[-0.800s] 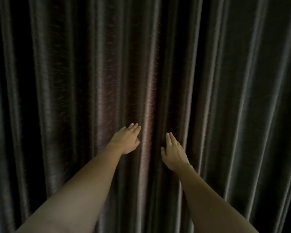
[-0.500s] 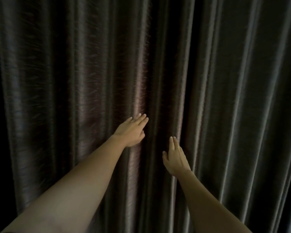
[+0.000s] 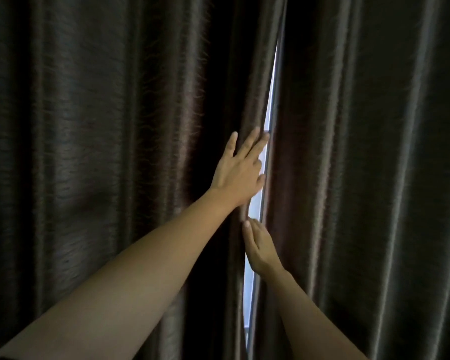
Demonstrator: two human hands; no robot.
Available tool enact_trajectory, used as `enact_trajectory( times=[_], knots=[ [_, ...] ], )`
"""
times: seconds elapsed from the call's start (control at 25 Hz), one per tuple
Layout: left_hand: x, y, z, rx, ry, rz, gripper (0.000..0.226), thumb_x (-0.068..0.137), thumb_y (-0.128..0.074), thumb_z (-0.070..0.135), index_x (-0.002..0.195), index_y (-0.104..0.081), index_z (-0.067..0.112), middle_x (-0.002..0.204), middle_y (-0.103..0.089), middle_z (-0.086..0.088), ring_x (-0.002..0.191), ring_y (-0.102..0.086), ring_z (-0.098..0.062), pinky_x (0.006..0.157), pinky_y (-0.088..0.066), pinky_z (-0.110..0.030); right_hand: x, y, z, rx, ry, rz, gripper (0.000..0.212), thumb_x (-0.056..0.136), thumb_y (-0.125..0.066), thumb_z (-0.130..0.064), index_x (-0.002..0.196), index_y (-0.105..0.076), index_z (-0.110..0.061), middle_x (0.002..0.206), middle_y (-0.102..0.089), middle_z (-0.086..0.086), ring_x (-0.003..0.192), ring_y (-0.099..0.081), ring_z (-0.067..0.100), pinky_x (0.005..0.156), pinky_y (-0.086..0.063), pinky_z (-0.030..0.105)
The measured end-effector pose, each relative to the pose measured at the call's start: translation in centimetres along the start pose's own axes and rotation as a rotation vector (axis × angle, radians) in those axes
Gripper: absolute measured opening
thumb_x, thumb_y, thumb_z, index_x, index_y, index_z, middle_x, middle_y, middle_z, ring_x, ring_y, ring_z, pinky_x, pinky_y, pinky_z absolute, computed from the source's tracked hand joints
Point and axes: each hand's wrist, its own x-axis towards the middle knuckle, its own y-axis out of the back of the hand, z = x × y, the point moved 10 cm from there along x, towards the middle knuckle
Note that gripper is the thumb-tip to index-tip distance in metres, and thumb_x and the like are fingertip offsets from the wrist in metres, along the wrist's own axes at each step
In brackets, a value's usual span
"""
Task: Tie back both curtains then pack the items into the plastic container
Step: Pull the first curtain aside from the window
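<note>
Two dark brown pleated curtains fill the view: the left curtain (image 3: 102, 152) and the right curtain (image 3: 361, 165). A narrow bright gap (image 3: 268, 120) runs between them. My left hand (image 3: 240, 170) lies flat with straight fingers on the inner edge of the left curtain, fingertips at the gap. My right hand (image 3: 260, 246) reaches in lower down, fingers straight, at the same slit against the edge of the right curtain. Neither hand grips the fabric. No tie-backs, items or plastic container are in view.
Bright daylight shows through the slit, down to a strip near the bottom (image 3: 247, 320). Curtain fabric covers everything else in view.
Both hands moved to the meeting edges of the curtains, and a thin bright gap has opened between them. The view shifted so the seam now sits right of centre.
</note>
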Motion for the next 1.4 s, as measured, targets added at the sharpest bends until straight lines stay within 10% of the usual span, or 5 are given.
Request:
enact_trajectory(
  times=[0.2,0.6,1.4],
  knots=[
    [0.6,1.0,-7.3,0.192,0.276,0.150,0.051,0.085,-0.054,0.024,0.134,-0.046,0.012,0.159,0.005,-0.006,0.146,0.006,-0.027,0.112,-0.005,-0.057,4.2,-4.5,-2.8,-0.060,0.212,-0.036,0.065,0.088,-0.027,-0.065,0.112,-0.059,-0.014,0.154,-0.026,0.009,0.142,-0.021,0.015,0.112,-0.022,0.029],
    [-6.4,2.5,-23.0,0.285,0.617,0.217,0.071,0.085,-0.060,0.026,0.145,-0.024,0.028,0.157,0.003,-0.018,0.143,0.001,-0.041,0.104,-0.023,-0.066,5.7,-17.4,-12.5,0.151,0.441,-0.281,0.080,0.077,-0.045,-0.071,0.143,-0.004,-0.053,0.160,0.005,0.001,0.147,-0.006,0.023,0.115,-0.023,0.045],
    [-27.0,7.6,-58.2,0.331,0.921,0.107,0.072,0.090,-0.057,0.026,0.143,-0.013,0.048,0.154,0.025,-0.013,0.141,0.006,-0.047,0.098,-0.023,-0.076,5.6,-48.5,-40.6,0.398,0.656,-0.649,0.088,0.077,-0.050,-0.072,0.142,0.006,-0.053,0.159,0.014,0.000,0.146,0.001,0.020,0.117,-0.016,0.039]
  ],
)
